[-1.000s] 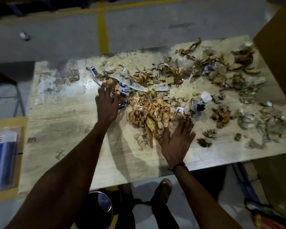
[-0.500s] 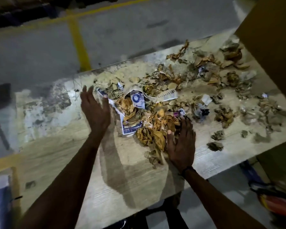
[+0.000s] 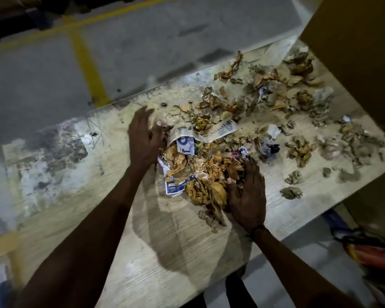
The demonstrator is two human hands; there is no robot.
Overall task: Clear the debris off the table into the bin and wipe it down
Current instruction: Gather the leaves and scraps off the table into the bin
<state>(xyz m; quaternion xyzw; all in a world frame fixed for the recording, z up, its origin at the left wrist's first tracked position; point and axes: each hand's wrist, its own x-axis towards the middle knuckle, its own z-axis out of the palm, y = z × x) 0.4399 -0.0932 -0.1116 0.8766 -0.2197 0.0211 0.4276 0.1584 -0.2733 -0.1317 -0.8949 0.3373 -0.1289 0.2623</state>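
Between the 2 hands, near the table's front edge: heap of dry brown leaves (image 3: 207, 174) mixed with white string and torn printed paper (image 3: 176, 185).
Relation: heap lies right of the left hand (image 3: 143, 138) and left of the right hand (image 3: 247, 196); both touch it, and the right hand sits nearer the front edge. Heap's long axis runs roughly from front edge toward far edge.
Grip: both hands flat-fingered, palms turned inward against the heap, cupping, nothing pinched.
Look: crumpled, light, loose; likely to shed scraps when scooped.
Beyond: scattered debris (image 3: 298, 150) strewn to the right across the worn wooden table (image 3: 165, 252); cardboard box (image 3: 353, 52) at the far right corner. Bin not in view.
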